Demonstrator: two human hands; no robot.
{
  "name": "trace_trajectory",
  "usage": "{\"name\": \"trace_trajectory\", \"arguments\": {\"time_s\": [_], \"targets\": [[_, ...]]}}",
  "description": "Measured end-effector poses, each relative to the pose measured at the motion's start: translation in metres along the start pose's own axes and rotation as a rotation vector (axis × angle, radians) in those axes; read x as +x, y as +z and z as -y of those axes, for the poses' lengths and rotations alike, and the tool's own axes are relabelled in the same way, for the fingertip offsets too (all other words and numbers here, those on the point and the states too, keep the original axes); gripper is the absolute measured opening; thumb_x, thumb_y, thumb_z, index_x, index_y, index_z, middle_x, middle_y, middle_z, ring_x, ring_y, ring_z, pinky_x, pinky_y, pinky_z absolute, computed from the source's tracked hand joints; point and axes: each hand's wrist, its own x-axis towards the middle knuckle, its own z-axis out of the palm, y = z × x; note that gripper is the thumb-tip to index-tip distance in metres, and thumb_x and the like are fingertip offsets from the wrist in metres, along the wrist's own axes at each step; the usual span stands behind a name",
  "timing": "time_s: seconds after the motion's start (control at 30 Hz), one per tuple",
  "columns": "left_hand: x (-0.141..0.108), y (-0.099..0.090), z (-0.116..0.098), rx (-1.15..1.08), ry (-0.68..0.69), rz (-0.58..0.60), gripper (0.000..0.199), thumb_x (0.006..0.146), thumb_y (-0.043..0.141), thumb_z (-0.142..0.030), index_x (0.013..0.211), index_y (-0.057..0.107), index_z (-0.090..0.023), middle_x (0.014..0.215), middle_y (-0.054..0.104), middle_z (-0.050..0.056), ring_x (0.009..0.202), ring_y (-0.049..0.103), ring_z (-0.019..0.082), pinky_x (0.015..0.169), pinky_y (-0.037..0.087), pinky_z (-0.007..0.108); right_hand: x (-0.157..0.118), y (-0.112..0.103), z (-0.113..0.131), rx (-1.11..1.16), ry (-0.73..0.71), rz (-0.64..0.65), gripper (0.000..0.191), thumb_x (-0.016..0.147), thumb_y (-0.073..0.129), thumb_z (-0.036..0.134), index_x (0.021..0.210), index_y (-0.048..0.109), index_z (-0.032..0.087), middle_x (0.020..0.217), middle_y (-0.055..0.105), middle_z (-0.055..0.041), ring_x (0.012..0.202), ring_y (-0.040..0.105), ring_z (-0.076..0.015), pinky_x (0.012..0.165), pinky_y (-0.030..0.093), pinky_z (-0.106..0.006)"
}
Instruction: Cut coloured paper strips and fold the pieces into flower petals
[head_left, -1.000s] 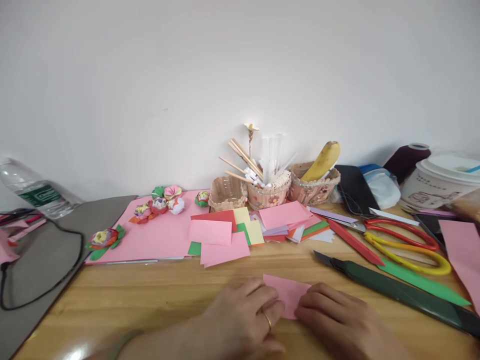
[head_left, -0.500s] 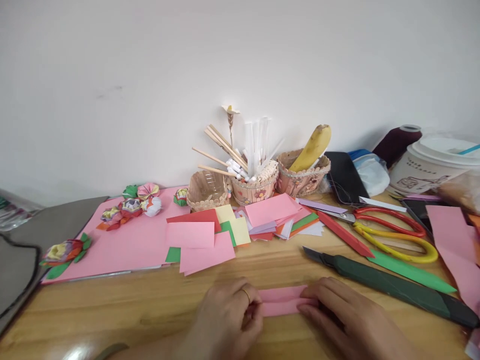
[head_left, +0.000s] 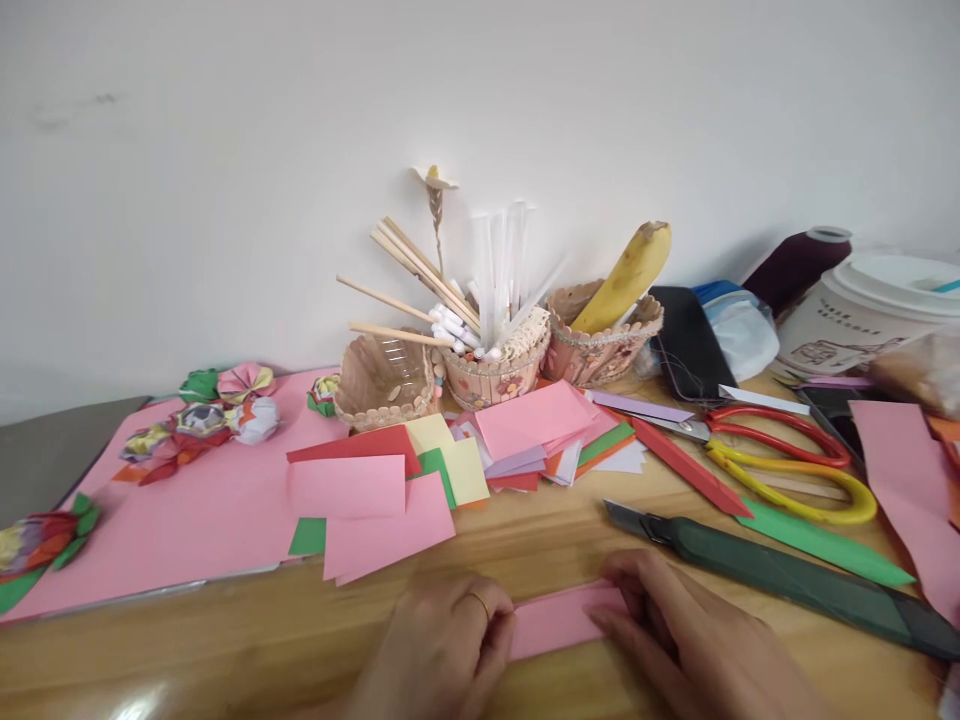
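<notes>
A narrow pink paper strip [head_left: 559, 620] lies on the wooden table between my two hands. My left hand [head_left: 450, 640], with a ring on one finger, has its fingers closed on the strip's left end. At the strip's right end, my right hand [head_left: 675, 625] pinches the paper between thumb and fingers. The thumbs' tips are partly hidden by the paper and fingers.
Cut paper sheets [head_left: 390, 530] lie ahead of my hands. A cutter [head_left: 780, 570] and scissors [head_left: 787, 480] are at the right. Behind stand small baskets [head_left: 495, 385], one holding a banana [head_left: 626, 275]. Paper flowers [head_left: 202, 420] rest on pink paper at the left.
The strip's lengthwise crease or open fold no longer shows; its top looks flat. My hands still hold both ends. The view has shifted slightly.
</notes>
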Motion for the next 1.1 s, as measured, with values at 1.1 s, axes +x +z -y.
{"name": "trace_trajectory", "arguments": {"time_s": [1.1], "targets": [[-0.003, 0.005, 0.007, 0.245, 0.137, -0.017, 0.019, 0.076, 0.037, -0.005, 0.078, 0.044, -0.023, 0.051, 0.054, -0.008, 0.036, 0.051, 0.010, 0.035, 0.031, 0.022, 0.011, -0.007, -0.001, -0.077, 0.065, 0.151, 0.018, 0.083, 0.059, 0.033, 0.076, 0.044, 0.026, 0.055, 0.060, 0.0077, 0.043, 0.060, -0.0134, 0.034, 0.037, -0.023]]}}
